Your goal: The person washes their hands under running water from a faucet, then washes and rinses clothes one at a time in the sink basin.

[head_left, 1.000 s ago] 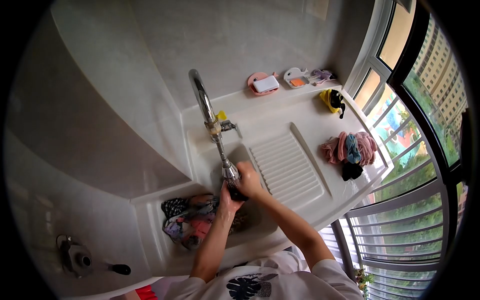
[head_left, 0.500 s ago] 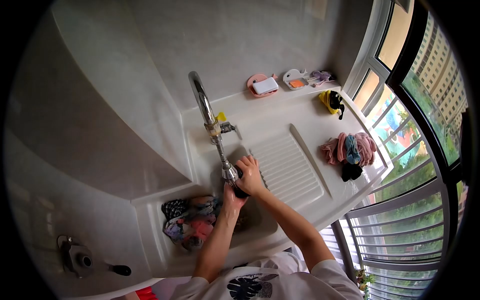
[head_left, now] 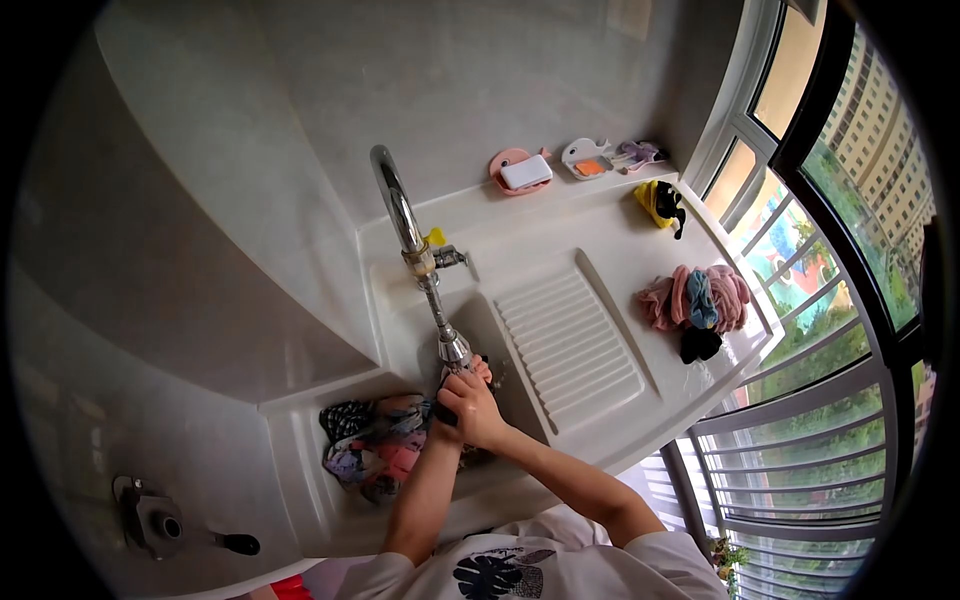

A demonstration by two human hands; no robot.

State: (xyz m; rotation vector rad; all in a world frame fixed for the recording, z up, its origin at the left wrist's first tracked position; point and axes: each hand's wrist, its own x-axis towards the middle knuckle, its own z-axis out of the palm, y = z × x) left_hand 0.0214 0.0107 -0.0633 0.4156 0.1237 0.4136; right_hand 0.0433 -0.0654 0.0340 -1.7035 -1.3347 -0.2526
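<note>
Under the tap [head_left: 455, 352] in the sink, my two hands are pressed together around a small black cloth [head_left: 445, 412]. My right hand [head_left: 474, 405] lies on top, its fingers closed over the cloth. Mostly covered by it, my left hand [head_left: 447, 431] grips the cloth from below. Dark fabric shows at the edges of both hands; its full shape is hidden. Left of my hands, a heap of wet patterned clothes [head_left: 375, 445] in grey, black and pink lies in the basin [head_left: 300, 470].
A ribbed washboard [head_left: 570, 345] is moulded into the counter on the right. Beyond it sit folded pink and blue cloths [head_left: 700, 300], a black cloth [head_left: 700, 345] and a yellow-black bundle [head_left: 660, 204]. Soap dishes [head_left: 521, 173] line the back ledge. A yellow-handled valve [head_left: 436, 237] is by the tap.
My right hand has moved down and left, from beside the tap's end to over my left hand. The black cloth is now more hidden between them. The camera view has shifted slightly.
</note>
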